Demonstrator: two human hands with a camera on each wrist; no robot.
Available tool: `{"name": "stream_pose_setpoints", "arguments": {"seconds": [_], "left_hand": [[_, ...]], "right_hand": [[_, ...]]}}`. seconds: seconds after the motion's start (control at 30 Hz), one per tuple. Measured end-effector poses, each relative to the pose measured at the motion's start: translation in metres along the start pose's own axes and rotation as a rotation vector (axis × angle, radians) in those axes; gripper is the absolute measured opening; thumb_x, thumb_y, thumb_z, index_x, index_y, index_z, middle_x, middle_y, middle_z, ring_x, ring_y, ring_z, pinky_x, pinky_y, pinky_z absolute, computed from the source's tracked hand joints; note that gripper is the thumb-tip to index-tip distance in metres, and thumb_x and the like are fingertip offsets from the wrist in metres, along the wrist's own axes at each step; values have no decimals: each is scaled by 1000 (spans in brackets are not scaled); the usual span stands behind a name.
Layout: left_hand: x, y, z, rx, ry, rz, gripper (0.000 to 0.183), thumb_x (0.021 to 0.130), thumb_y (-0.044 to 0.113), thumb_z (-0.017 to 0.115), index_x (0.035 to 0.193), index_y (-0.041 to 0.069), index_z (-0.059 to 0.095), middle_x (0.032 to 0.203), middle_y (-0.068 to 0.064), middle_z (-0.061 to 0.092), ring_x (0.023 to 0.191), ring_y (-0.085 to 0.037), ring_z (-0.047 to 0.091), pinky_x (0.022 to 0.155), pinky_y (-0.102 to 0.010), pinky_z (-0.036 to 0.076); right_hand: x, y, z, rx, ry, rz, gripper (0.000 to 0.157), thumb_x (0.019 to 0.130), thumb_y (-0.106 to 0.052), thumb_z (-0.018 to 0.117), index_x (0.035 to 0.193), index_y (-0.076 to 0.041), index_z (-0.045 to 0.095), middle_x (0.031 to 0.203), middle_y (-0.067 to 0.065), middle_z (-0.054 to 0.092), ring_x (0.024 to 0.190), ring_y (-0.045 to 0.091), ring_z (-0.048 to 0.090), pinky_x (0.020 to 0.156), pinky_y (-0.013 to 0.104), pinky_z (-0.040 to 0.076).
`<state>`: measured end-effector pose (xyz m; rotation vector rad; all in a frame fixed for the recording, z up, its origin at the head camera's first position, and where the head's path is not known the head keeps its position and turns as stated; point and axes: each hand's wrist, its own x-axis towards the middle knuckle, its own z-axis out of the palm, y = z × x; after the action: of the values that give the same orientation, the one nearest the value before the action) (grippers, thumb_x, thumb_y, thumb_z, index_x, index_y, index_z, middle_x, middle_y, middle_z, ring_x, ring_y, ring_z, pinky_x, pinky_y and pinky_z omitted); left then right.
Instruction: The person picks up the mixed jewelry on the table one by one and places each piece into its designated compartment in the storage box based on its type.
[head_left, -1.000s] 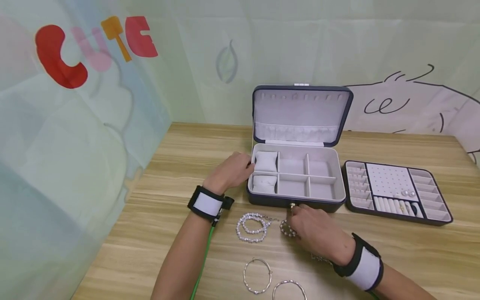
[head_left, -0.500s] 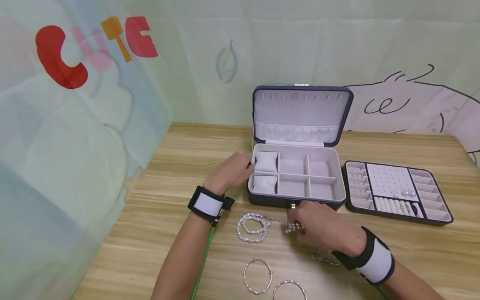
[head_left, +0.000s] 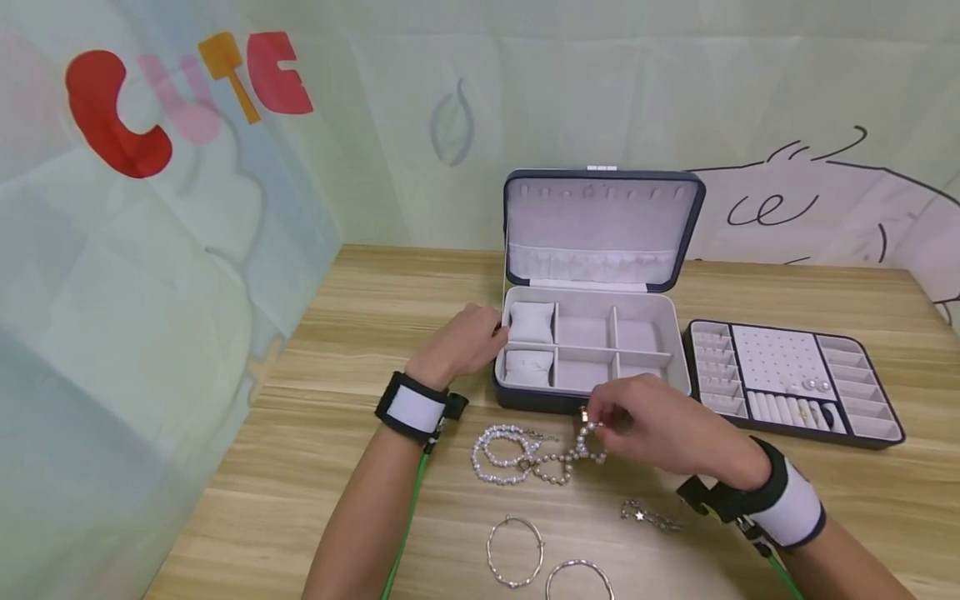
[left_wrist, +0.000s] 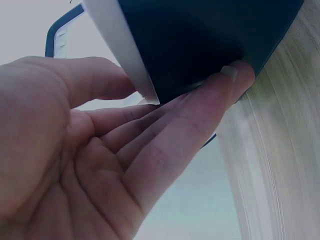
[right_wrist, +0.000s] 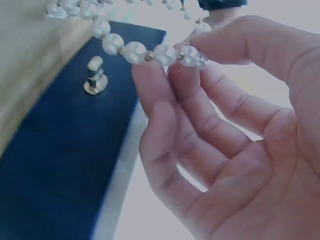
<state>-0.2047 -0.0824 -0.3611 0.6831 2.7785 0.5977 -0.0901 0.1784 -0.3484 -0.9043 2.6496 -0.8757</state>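
In the head view, my right hand (head_left: 660, 421) pinches a pearl bracelet (head_left: 555, 479) between thumb and fingertips, in front of an open jewelry box (head_left: 540, 402). The bracelet's far end trails left to a coiled white bead strand (head_left: 480, 462). From the right wrist view, a row of pearls (right_wrist: 135, 52) crosses the pinching fingertips, near the box's metal clasp (right_wrist: 95, 80). My left hand (head_left: 461, 342) grips the box's left wall; the left wrist view has the thumb over the pale rim and fingers along the dark outer side (left_wrist: 190, 45).
Two thin bangles (head_left: 489, 554) lie toward the front. A chain bracelet with a star (head_left: 639, 516) is below my right hand. Right of the box sits a divided tray (head_left: 783, 354) with rings and earrings. Two white cushions (head_left: 532, 323) fill the box's left compartments.
My right hand has lifted and moved right and up toward the box, drawing the bunched pearl bracelet out into a hanging loop. The star bracelet has come into view. My left hand stays put.
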Motion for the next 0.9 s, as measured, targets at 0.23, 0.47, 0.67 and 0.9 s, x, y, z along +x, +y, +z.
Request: {"name": "stream_pose_setpoints", "arguments": {"seconds": [0.23, 0.47, 0.67, 0.9], "left_hand": [[-1, 0, -2, 7, 2, -8, 36, 105, 16, 46, 69, 12, 52, 64, 1, 46, 54, -12, 46, 48, -24, 36], [-1, 2, 0, -7, -4, -11, 36, 105, 17, 46, 69, 13, 51, 65, 0, 46, 55, -12, 46, 49, -25, 37], [0, 5, 0, -18, -12, -7, 36, 105, 17, 45, 70, 13, 51, 65, 0, 46, 55, -12, 46, 49, -24, 37], [0, 6, 0, -26, -12, -14, 36, 105, 17, 45, 71, 12, 52, 65, 0, 47, 55, -12, 47, 49, -24, 37]], "right_hand": [[-4, -2, -14, 116, 92, 12, 10, 96, -12, 69, 94, -22, 69, 83, -12, 66, 74, 1, 62, 67, 23, 57], [-10, -8, -30, 199, 272, -54, 14, 95, -5, 70, 100, -19, 68, 88, -7, 69, 78, 6, 68, 69, 28, 61], [-14, -13, -46, 208, 443, -77, 18, 94, 1, 68, 103, -14, 70, 90, -3, 70, 71, 9, 68, 62, 24, 58], [-14, -12, -71, 138, 617, -1, 17, 95, 0, 68, 109, -10, 71, 92, -8, 71, 71, 6, 68, 68, 13, 56]]}}
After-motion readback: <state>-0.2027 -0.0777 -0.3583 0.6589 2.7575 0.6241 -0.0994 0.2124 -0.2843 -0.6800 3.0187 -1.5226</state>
